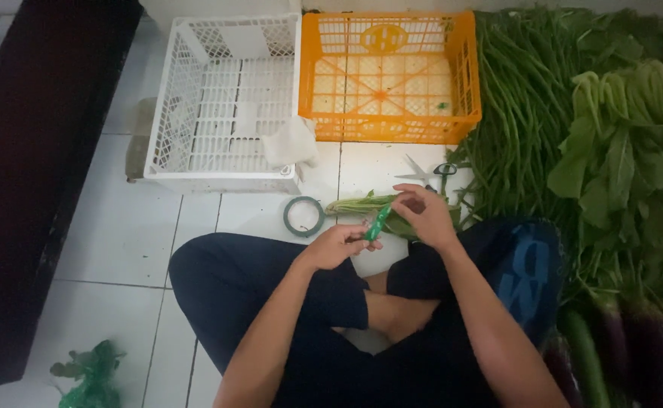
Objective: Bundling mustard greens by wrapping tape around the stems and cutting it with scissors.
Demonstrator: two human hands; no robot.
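I sit cross-legged on a white tiled floor. My left hand [337, 245] pinches the lower end of a strip of green tape [377, 223]. My right hand [425, 215] grips a small bundle of leafy green stems [362, 204], which lies across my right knee with its stalk ends pointing left. The tape runs up from my left fingers to the bundle under my right fingers. A roll of green tape [303, 216] lies flat on the tiles just left of the bundle. Scissors [427, 174] rest on the floor beyond my right hand.
A white plastic crate [223, 106] with a white cloth [290, 142] on its corner stands beside an orange crate [389, 75]. Long beans [516, 106], leafy greens [626, 143] and eggplants [649, 351] are piled at right. A dark bench [37, 159] runs along the left. Green scraps [90, 374] lie bottom left.
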